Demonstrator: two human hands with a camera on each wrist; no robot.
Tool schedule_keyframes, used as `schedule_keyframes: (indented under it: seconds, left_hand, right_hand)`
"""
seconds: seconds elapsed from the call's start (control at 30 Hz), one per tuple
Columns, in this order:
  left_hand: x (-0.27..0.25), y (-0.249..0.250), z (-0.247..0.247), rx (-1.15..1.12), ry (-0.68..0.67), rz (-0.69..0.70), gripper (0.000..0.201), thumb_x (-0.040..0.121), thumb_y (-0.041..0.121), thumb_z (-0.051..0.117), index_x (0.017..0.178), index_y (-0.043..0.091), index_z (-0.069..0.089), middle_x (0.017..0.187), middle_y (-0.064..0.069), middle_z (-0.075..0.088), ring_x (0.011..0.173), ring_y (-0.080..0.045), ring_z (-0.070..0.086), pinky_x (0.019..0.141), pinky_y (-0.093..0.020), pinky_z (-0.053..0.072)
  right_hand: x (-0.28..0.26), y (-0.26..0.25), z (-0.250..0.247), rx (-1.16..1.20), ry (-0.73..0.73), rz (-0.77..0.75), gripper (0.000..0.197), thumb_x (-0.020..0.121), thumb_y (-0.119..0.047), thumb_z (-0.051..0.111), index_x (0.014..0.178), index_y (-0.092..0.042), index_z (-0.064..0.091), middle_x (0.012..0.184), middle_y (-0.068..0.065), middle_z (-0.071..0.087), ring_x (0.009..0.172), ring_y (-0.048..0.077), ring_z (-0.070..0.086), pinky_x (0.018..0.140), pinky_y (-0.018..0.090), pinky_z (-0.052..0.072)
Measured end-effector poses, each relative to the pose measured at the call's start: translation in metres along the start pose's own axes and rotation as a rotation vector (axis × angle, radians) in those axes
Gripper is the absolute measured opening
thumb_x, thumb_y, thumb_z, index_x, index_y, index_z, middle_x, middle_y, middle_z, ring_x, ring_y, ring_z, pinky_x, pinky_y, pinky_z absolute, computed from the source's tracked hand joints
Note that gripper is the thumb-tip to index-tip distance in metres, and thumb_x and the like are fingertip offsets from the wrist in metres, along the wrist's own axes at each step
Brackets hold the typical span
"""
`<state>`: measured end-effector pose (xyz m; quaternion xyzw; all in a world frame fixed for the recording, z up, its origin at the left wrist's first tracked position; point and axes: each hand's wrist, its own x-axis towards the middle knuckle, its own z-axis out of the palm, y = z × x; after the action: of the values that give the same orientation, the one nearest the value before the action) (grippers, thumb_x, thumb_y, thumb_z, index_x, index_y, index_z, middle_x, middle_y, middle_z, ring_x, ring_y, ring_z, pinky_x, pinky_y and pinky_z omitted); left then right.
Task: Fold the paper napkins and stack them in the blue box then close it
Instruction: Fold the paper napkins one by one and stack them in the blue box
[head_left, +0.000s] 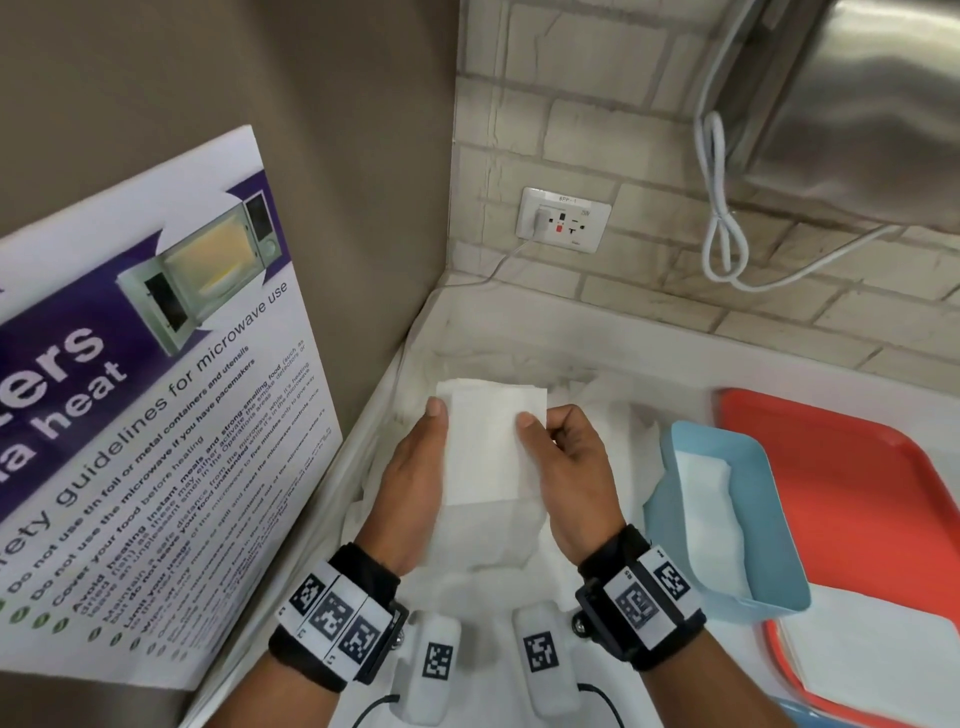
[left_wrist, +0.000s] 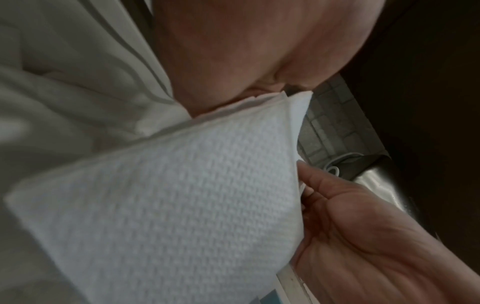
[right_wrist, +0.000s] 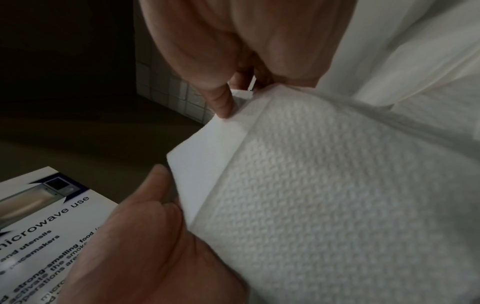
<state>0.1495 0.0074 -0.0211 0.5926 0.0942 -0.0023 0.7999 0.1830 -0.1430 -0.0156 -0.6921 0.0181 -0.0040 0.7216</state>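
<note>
- Head view: both hands hold one folded napkin (head_left: 491, 447) up over a loose heap of napkins (head_left: 493, 545) on the counter (head_left: 649, 358), probably to square its edges before it goes into the box.
- The left hand (head_left: 410, 478) has its thumb on the near face of the napkin at the left edge, with the fingers hidden behind the sheet. The grip is a narrow pinch on paper.
- The right hand (head_left: 566, 467) mirrors it at the right edge: thumb on the front, fingers curled behind, also pinching the napkin.
- Both pinches sit high on the napkin, so the lower part hangs free. This likely keeps the layers aligned.
- Left wrist view: the layered edges of the napkin (left_wrist: 182, 195) meet at the left thumb (left_wrist: 233, 72), so the fold looks doubled already.
- Right wrist view: a smooth inner layer shows past the embossed layer of the napkin (right_wrist: 324, 195), so the edges are not quite flush.
- The blue box (head_left: 769, 566) stands open to the right, beside the right wrist, partly on a red tray (head_left: 857, 467). A folded napkin already lies inside it.
- The lid cannot be identified with certainty.
- A poster (head_left: 156, 389) leans against the left wall.
</note>
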Motion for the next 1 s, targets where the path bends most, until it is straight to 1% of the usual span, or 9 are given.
schedule_keyframes:
  seconds: [0.07,0.17,0.27,0.37,0.53,0.63,0.7,0.87,1.0]
  left_hand:
    - [0.001,-0.002,-0.001,0.007,-0.031,0.024,0.071,0.090,0.076,0.053,0.135,0.023,0.065,0.132,0.008,0.071,0.128,-0.011,0.063,0.111,-0.034,0.046]
    - [0.001,0.000,0.002,0.117,-0.041,0.123,0.038,0.097,0.031,0.070,0.132,0.018,0.064,0.125,0.000,0.074,0.119,-0.020,0.069,0.100,-0.039,0.054]
    - [0.005,-0.004,-0.002,0.064,0.021,0.142,0.034,0.099,0.009,0.066,0.133,0.012,0.063,0.124,-0.007,0.074,0.118,-0.029,0.069,0.101,-0.047,0.055]
    - [0.008,-0.002,-0.005,-0.024,0.110,0.164,0.033,0.099,0.005,0.063,0.131,0.009,0.062,0.124,-0.010,0.074,0.118,-0.032,0.069,0.103,-0.051,0.054]
    - [0.013,-0.002,-0.014,0.093,0.211,0.218,0.028,0.095,0.018,0.069,0.123,0.018,0.064,0.119,-0.005,0.075,0.114,-0.024,0.070,0.103,-0.055,0.053]
    - [0.012,-0.002,-0.016,0.211,0.222,0.225,0.033,0.091,0.021,0.078,0.119,0.022,0.060,0.113,0.000,0.074,0.104,-0.012,0.071,0.098,-0.053,0.056]
    - [0.012,-0.004,-0.021,0.164,0.136,0.135,0.062,0.074,0.025,0.090,0.127,0.016,0.058,0.121,-0.007,0.072,0.112,-0.023,0.071,0.099,-0.057,0.056]
    - [0.012,-0.005,-0.026,0.188,0.101,0.141,0.078,0.059,0.025,0.091,0.130,0.018,0.058,0.124,-0.007,0.071,0.117,-0.028,0.068,0.103,-0.062,0.051]
    - [0.016,-0.002,-0.028,0.199,0.120,0.180,0.071,0.066,0.021,0.089,0.131,0.024,0.058,0.126,-0.001,0.072,0.119,-0.022,0.068,0.107,-0.055,0.050]
  right_hand:
    - [0.000,0.000,0.001,-0.003,0.008,0.002,0.033,0.080,-0.047,0.070,0.075,-0.021,0.050,0.077,0.001,0.050,0.073,0.021,0.042,0.072,0.042,0.040]
    - [0.000,0.003,0.002,0.039,0.007,0.018,0.026,0.079,-0.046,0.073,0.078,-0.025,0.058,0.083,0.007,0.061,0.077,0.027,0.056,0.081,0.050,0.050]
    - [-0.002,0.004,-0.001,0.100,-0.048,0.093,0.040,0.072,-0.051,0.080,0.103,-0.033,0.062,0.098,0.017,0.067,0.099,0.040,0.066,0.092,0.054,0.055]
    - [-0.009,0.009,-0.007,0.029,-0.191,0.202,0.059,0.075,-0.041,0.087,0.124,-0.029,0.057,0.106,0.007,0.074,0.099,0.028,0.073,0.090,0.048,0.058]
    - [-0.022,0.020,-0.001,-0.052,-0.230,0.232,0.023,0.090,-0.020,0.075,0.102,-0.001,0.070,0.101,0.015,0.077,0.094,0.033,0.073,0.089,0.051,0.056]
    - [-0.025,0.025,0.002,-0.063,-0.247,0.230,0.020,0.091,-0.020,0.075,0.099,-0.002,0.070,0.099,0.015,0.077,0.091,0.030,0.073,0.086,0.048,0.057]
    - [-0.023,0.027,-0.001,-0.078,-0.229,0.221,0.016,0.090,-0.022,0.077,0.092,-0.008,0.070,0.096,0.017,0.076,0.084,0.027,0.071,0.081,0.046,0.056]
    - [-0.013,0.023,-0.018,-0.128,-0.275,0.226,0.019,0.091,-0.024,0.075,0.095,-0.006,0.070,0.083,0.004,0.075,0.073,0.017,0.068,0.065,0.029,0.055]
    - [0.015,0.027,-0.044,-0.577,-0.079,0.134,0.024,0.090,-0.045,0.071,0.099,-0.024,0.068,0.092,-0.007,0.071,0.074,0.014,0.067,0.066,0.026,0.049]
